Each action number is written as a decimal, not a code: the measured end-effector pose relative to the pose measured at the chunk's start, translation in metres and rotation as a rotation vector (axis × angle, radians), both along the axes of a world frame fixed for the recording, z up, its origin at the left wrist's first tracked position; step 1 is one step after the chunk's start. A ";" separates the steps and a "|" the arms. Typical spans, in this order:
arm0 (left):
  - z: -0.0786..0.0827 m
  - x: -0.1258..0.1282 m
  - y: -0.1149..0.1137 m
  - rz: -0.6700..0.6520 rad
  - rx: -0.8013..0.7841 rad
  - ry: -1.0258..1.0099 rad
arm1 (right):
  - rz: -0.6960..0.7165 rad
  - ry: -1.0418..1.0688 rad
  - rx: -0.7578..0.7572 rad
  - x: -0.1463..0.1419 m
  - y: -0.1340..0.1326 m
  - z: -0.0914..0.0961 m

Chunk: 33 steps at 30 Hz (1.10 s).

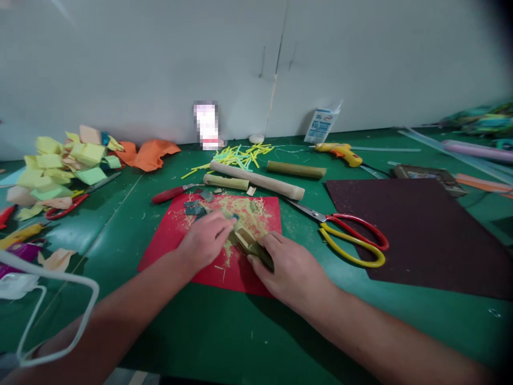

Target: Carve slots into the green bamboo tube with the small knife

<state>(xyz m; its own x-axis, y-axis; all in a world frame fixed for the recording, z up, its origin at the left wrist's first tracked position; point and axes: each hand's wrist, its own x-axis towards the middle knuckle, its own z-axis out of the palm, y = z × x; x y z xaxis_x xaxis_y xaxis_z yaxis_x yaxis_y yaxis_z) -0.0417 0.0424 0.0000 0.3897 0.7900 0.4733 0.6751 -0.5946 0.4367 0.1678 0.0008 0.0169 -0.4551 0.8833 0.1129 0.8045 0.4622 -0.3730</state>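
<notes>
My right hand [294,267] is closed around the near end of a short bamboo tube [250,243] with a rectangular opening cut in its side. At its far end, my left hand [206,238] pinches a small dark piece of sandpaper [235,217] against the tube; most of the piece is hidden by the fingers. Both hands are over a red sheet [168,235] strewn with pale bamboo dust and shavings [252,211]. More dark sandpaper pieces [194,208] lie on the sheet, left of the tube.
Behind the sheet are a red-handled knife [170,194] and more bamboo tubes [258,180]. To the right lie scissors [352,240], a dark brown sheet [409,235] and a yellow glue gun [340,153]. Folded papers [60,166] are heaped left; a white cable [90,305] loops nearby.
</notes>
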 end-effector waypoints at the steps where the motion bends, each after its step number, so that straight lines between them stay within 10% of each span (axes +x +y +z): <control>1: 0.000 0.000 0.000 -0.017 -0.015 -0.002 | 0.004 0.000 0.004 0.000 0.000 0.000; 33: -0.001 -0.003 -0.001 -0.008 -0.030 -0.010 | -0.003 0.033 -0.023 0.001 -0.001 -0.002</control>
